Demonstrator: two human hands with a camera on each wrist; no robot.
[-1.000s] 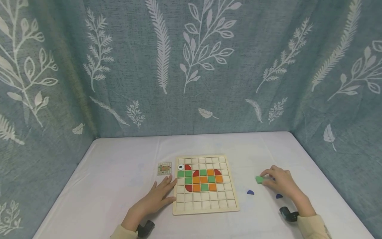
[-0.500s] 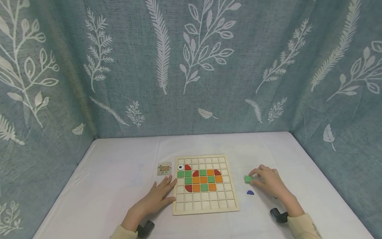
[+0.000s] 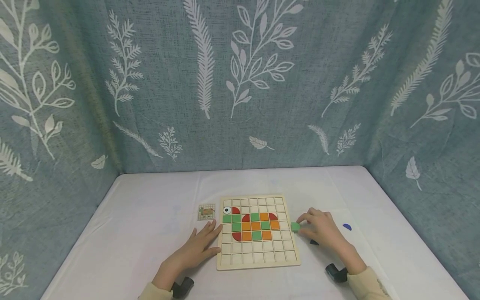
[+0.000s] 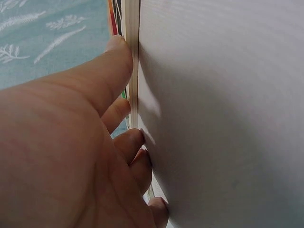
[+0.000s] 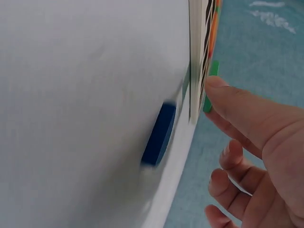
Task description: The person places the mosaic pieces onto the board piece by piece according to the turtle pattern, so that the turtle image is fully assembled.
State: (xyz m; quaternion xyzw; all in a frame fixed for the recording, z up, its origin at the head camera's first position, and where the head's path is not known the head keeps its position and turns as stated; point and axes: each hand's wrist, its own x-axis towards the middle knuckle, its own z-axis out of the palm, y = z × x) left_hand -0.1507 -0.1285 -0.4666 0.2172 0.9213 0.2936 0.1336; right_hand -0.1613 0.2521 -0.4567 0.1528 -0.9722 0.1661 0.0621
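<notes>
My right hand (image 3: 320, 229) pinches a green square tile (image 3: 295, 227) between thumb and forefinger, at the right edge of the wooden grid board (image 3: 258, 254). In the right wrist view the green tile (image 5: 212, 85) is raised off the table, beside the board's edge. My left hand (image 3: 196, 248) lies with spread fingers against the board's left edge; in the left wrist view the thumb (image 4: 116, 66) touches that edge. Red, orange and green tiles (image 3: 256, 226) fill a patch of the grid, with a round eye tile (image 3: 227, 210) at upper left.
A small printed pattern card (image 3: 206, 211) lies left of the board. One blue half-round piece (image 3: 347, 227) lies right of my right hand; another blue piece (image 5: 160, 133) is on the table beneath it. A patterned curtain (image 3: 240, 83) stands behind the table.
My right hand has moved left with the green tile, from the table at right to the board's right edge. The left hand and the board have stayed in place.
</notes>
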